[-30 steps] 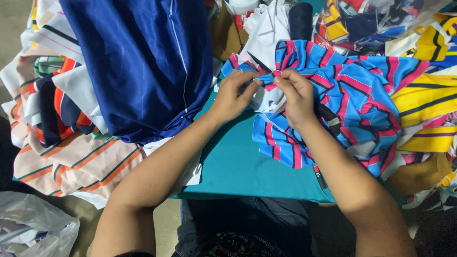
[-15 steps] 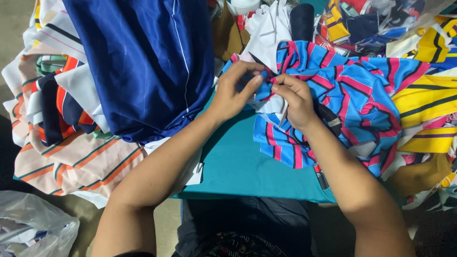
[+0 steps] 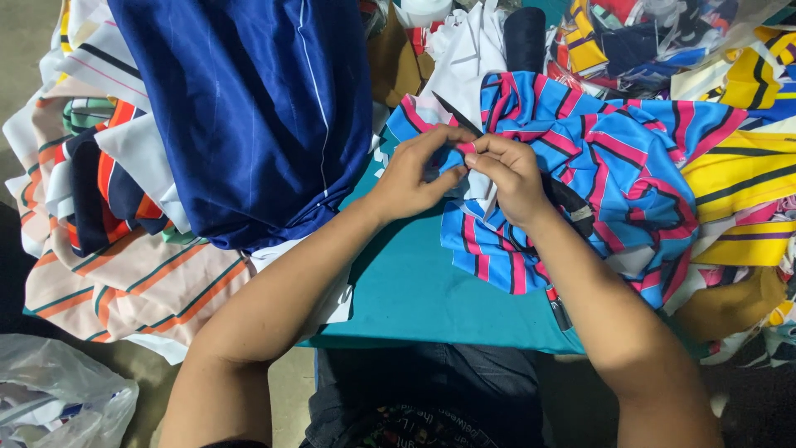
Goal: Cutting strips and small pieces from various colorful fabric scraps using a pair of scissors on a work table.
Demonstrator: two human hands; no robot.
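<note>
Both hands meet over the teal table [image 3: 414, 290]. The left hand [image 3: 410, 178] and right hand [image 3: 510, 174] pinch the blue-and-pink striped fabric [image 3: 613, 174] between their fingertips. A dark blue garment [image 3: 249, 108] lies just left.

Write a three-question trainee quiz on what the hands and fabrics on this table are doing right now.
1. True or false: both the left hand and the right hand pinch the blue-and-pink striped fabric piece.
2. Which lies nearest the left forearm? A) plain dark blue cloth B) yellow striped fabric
3. What colour is the table top?

Key: 1 true; 2 A; 3 teal.
</note>
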